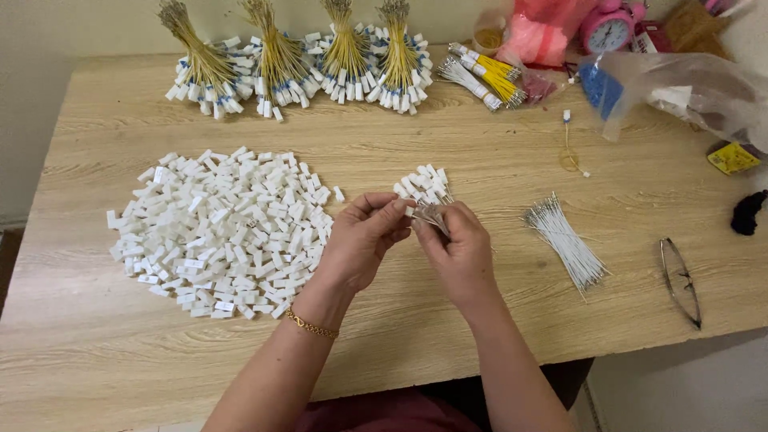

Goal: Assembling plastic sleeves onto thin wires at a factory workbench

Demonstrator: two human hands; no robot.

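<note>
My left hand (364,240) and my right hand (458,248) meet over the middle of the wooden table (496,160). Between the fingertips of both hands is a small bunch of thin white wires with white plastic connectors (424,188) fanned out at the far end. My right hand grips the wire stems. My left hand pinches at the bunch near the connectors. A gold bracelet sits on my left wrist. A large heap of loose white connectors (220,228) lies to the left of my left hand.
A loose bundle of white wires (564,240) lies right of my hands, with folded eyeglasses (680,280) beyond. Finished yellow-wire bundles (296,64) line the far edge. A pink alarm clock (608,28), plastic bags (688,88) and a black object (748,212) occupy the far right.
</note>
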